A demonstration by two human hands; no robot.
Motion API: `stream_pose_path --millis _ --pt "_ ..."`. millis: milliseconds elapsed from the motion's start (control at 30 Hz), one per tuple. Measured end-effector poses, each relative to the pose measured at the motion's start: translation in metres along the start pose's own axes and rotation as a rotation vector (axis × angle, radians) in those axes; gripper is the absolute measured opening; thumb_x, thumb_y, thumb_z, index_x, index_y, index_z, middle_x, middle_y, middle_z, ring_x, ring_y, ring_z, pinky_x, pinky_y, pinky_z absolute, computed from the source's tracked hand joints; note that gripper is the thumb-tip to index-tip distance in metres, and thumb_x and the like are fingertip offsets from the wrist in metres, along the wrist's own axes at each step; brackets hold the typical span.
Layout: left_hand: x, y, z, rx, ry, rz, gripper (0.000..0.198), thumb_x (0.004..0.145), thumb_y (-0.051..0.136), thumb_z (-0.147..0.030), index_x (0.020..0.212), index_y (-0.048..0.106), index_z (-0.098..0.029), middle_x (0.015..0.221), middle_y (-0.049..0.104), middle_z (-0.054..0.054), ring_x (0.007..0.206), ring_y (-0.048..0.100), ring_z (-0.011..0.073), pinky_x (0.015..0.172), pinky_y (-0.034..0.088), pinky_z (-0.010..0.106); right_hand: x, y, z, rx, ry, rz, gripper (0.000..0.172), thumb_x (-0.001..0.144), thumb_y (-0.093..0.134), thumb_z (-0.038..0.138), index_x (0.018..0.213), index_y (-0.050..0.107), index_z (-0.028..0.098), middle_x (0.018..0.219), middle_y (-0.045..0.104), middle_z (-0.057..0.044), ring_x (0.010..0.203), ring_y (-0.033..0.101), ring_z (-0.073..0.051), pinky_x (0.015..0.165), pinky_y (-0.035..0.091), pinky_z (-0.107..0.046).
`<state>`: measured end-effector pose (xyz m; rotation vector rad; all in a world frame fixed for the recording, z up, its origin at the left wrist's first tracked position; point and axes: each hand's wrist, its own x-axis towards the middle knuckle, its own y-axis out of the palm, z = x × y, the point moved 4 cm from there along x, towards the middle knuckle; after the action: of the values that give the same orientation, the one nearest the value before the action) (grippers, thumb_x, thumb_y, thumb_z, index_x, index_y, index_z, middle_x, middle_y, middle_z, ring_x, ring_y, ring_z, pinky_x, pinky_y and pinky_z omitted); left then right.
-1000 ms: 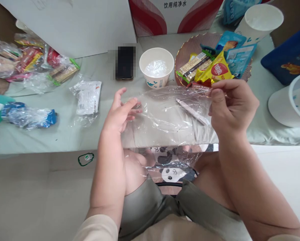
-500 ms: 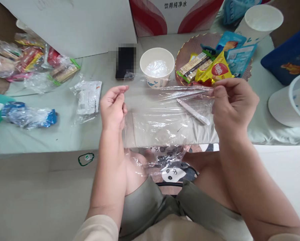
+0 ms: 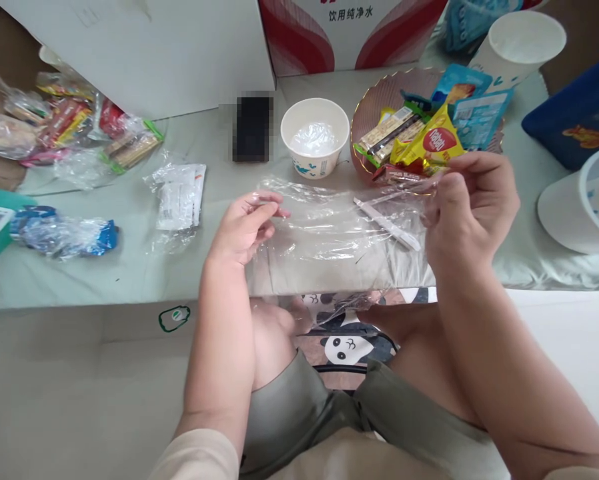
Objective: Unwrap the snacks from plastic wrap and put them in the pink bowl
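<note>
Glossy, crinkled clear plastic film (image 3: 319, 247) crosses the near edge of the table (image 3: 104, 287), over a smooth, faintly creased pale-green cover (image 3: 219, 183) (cloth or plastic, hard to tell). Beyond, the paper cup (image 3: 315, 160) looks matt; the pinkish plate (image 3: 374, 100) is ribbed and translucent, its snack wrappers (image 3: 427, 143) shiny.

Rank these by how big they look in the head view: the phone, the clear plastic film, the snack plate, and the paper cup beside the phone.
Largest to smallest:
clear plastic film, though its see-through edges are hard to trace
snack plate
paper cup
phone, its outline partly pixelated
</note>
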<state>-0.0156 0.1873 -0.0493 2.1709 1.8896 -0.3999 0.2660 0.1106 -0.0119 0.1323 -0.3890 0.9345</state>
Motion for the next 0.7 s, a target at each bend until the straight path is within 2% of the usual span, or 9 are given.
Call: stream_pose_path --millis 133,233,333,400,467,533,700 --pt "-0.001 -0.003 -0.010 -0.125 0.179 -0.150 0.011 0.075 0.070 -0.026 0.081 0.061 -0.026 0.075 0.073 -0.003 0.040 0.041 0.0059 0.037 0.015 0.022 0.000 0.006 0.001 0.155 0.104 0.063 0.051 0.072 0.066 0.070 0.099 0.050 0.030 0.075 0.050 0.002 0.048 0.031 -0.011 0.043 0.025 -0.031" --pt "-0.003 -0.006 -0.016 -0.286 0.229 -0.158 0.020 0.075 0.071 -0.022 0.077 0.052 -0.026 0.077 0.074 -0.007 0.038 0.034 0.0043 0.039 0.009 0.024 -0.005 0.013 0.001 0.240 0.261 0.212 0.063 0.067 0.065 0.078 0.106 0.049 0.032 0.086 0.051 0.000 0.055 0.040 -0.014 0.051 0.038 -0.034" --pt "-0.006 -0.009 -0.020 -0.406 0.252 -0.166 0.025 0.079 0.071 -0.016 0.077 0.048 -0.024 0.080 0.073 -0.011 0.040 0.028 0.0025 0.042 0.008 0.024 -0.019 0.021 -0.001 0.224 0.313 0.372 0.075 0.069 0.056 0.087 0.119 0.047 0.033 0.110 0.057 -0.008 0.081 0.058 -0.022 0.064 0.048 -0.036" --pt "-0.009 -0.011 -0.022 -0.470 0.263 -0.181 0.024 0.087 0.065 -0.012 0.078 0.045 -0.023 0.079 0.072 -0.013 0.040 0.024 0.0025 0.044 0.006 0.023 -0.033 0.027 -0.007 0.165 0.296 0.470 0.083 0.070 0.055 0.089 0.130 0.044 0.034 0.125 0.059 -0.012 0.101 0.063 -0.027 0.066 0.051 -0.037" --pt "-0.009 -0.014 -0.022 -0.517 0.263 -0.201 0.025 0.092 0.057 -0.008 0.078 0.042 -0.022 0.079 0.071 -0.013 0.041 0.019 0.0036 0.045 0.003 0.024 -0.047 0.034 -0.017 0.162 0.293 0.541 0.088 0.070 0.065 0.082 0.139 0.039 0.035 0.132 0.060 -0.013 0.112 0.064 -0.029 0.070 0.054 -0.038" --pt "-0.008 -0.021 -0.021 -0.547 0.267 -0.211 0.025 0.093 0.057 -0.007 0.079 0.041 -0.021 0.082 0.071 -0.013 0.043 0.014 0.0051 0.047 0.002 0.025 -0.059 0.039 -0.027 0.200 0.338 0.577 0.088 0.072 0.075 0.069 0.143 0.035 0.036 0.133 0.061 -0.012 0.115 0.065 -0.028 0.078 0.057 -0.041" --pt "-0.003 -0.048 -0.014 -0.512 0.306 -0.229 0.032 0.086 0.075 -0.028 0.080 0.045 -0.019 0.106 0.068 -0.016 0.053 0.005 0.0083 0.055 0.000 0.030 -0.070 0.049 -0.040 0.155 0.526 0.610 0.061 0.082 0.073 0.049 0.132 0.045 0.029 0.135 0.062 -0.013 0.107 0.068 -0.023 0.091 0.058 -0.045"
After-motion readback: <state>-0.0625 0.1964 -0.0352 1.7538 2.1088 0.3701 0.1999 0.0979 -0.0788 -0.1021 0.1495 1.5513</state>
